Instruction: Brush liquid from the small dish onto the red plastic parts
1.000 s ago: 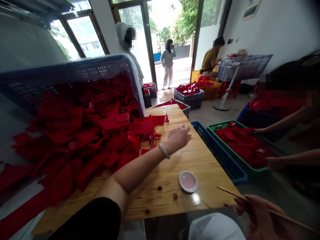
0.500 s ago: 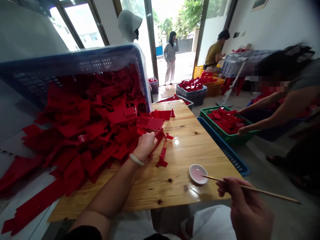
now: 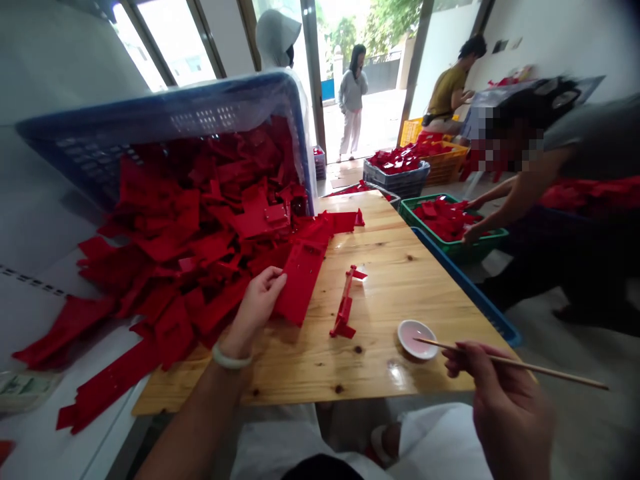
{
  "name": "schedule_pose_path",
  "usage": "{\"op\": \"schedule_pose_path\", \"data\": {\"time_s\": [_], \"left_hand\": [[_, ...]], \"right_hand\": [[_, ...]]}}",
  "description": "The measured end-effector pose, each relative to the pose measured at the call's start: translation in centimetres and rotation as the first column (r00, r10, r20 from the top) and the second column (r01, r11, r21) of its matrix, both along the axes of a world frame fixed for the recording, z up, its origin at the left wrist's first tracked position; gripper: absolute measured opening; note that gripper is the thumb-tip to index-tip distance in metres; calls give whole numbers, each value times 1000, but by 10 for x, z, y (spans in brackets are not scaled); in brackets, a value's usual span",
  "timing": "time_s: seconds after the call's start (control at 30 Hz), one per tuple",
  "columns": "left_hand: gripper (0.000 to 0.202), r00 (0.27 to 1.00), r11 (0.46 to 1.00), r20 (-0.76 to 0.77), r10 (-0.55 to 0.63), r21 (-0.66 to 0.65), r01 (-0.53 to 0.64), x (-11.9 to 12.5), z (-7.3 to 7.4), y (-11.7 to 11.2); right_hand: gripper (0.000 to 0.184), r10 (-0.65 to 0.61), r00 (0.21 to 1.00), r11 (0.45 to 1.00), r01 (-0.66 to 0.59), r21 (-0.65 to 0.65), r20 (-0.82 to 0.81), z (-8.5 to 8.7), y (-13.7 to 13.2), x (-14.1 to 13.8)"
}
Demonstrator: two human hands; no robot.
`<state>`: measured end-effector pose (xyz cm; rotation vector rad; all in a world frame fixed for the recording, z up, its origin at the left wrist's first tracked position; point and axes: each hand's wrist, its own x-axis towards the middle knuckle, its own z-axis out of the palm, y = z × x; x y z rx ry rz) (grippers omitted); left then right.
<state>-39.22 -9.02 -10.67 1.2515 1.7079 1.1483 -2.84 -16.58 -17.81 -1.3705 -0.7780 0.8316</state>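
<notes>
My left hand (image 3: 257, 303) pinches the left edge of a flat red plastic panel (image 3: 304, 277) at the front of the heap. My right hand (image 3: 503, 400) grips a thin brush (image 3: 537, 368) with a wooden handle, its tip over a small white dish (image 3: 417, 351) of pale pink liquid. Between the hands, a narrow red plastic part (image 3: 345, 307) with projecting tabs stands on its edge on the wooden table (image 3: 395, 280). A big pile of red plastic pieces (image 3: 215, 247) spills from a tipped blue crate (image 3: 170, 90) on the left.
At the right, a bent-over person (image 3: 565, 147) has both hands on a green crate (image 3: 440, 247) of red pieces. A blue crate (image 3: 465, 290) lies along the table's right edge. Other people and filled crates (image 3: 397, 175) are near the doorway.
My left hand has drawn back toward me and left, and the red panel now lies broad face up in its pinch. The brush remains at the dish. The bent-over person has shifted left.
</notes>
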Motion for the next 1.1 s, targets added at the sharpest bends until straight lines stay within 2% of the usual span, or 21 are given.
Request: {"op": "schedule_pose_path", "data": {"time_s": [0.1, 0.17, 0.23, 0.3, 0.33, 0.4, 0.43, 0.47, 0.5, 0.53, 0.63, 0.67, 0.73, 0.77, 0.8, 0.87, 0.93, 1.03, 1.1], "left_hand": [[40, 963, 998, 263, 62, -18, -59, 2, -4, -21], [45, 904, 997, 421, 81, -38, -72, 9, -6, -32], [52, 788, 996, 609, 92, -59, -71, 17, -8, -42], [58, 620, 995, 779, 98, -89, -45, 22, -12, -49], [53, 536, 994, 838, 103, -109, -21, 22, -14, -52], [22, 417, 987, 900, 124, -157, 45, 19, -21, -57], [8, 384, 980, 913, 141, -184, 78, 17, -26, -59], [19, 391, 972, 908, 151, -209, 110, 15, -30, -62], [31, 434, 963, 888, 152, -231, 136, 13, -35, -64], [37, 498, 957, 856, 143, -247, 151, 11, -39, -67], [36, 693, 955, 713, 112, -270, 124, 8, -46, -76], [45, 765, 958, 636, 102, -270, 97, 7, -47, -78], [61, 931, 962, 363, 41, -265, 61, 2, -47, -82], [62, 986, 965, 164, -17, -257, 59, -1, -46, -83], [62, 995, 965, -42, -89, -252, 75, -5, -46, -84], [66, 901, 953, -366, -231, -272, 134, -13, -47, -85], [75, 764, 937, -557, -327, -297, 184, -17, -50, -86], [84, 601, 923, -702, -381, -321, 211, -14, -54, -87], [78, 570, 920, -723, -390, -324, 219, -9, -54, -86]], "right_hand": [[43, 27, 998, 999, -26, -33, 51, 0, 6, 3], [43, 48, 994, 998, -45, -39, 100, 1, 10, 4], [43, 64, 985, 998, -63, -16, 162, 3, 14, 5], [44, 79, 970, 997, -80, -9, 230, 4, 17, 6], [45, 87, 961, 996, -86, -15, 264, 4, 18, 6], [47, 103, 939, 995, -93, -46, 328, 3, 20, 8], [48, 114, 925, 993, -98, -63, 362, 2, 20, 9], [50, 126, 910, 992, -103, -79, 395, 1, 21, 10], [50, 138, 894, 990, -108, -94, 426, 0, 21, 11], [51, 151, 878, 988, -114, -108, 454, -1, 22, 12], [49, 193, 833, 980, -137, -145, 519, -4, 24, 13], [48, 205, 821, 978, -143, -155, 534, -5, 25, 14], [48, 224, 801, 973, -154, -169, 555, -5, 26, 14], [48, 230, 794, 972, -158, -174, 563, -5, 27, 14], [48, 234, 789, 971, -160, -178, 568, -4, 27, 14], [47, 239, 785, 970, -164, -181, 572, -3, 28, 14], [47, 240, 788, 970, -164, -181, 567, -2, 29, 14], [51, 231, 802, 971, -158, -178, 551, -2, 31, 13], [54, 218, 812, 974, -145, -175, 541, -2, 33, 13]]}}
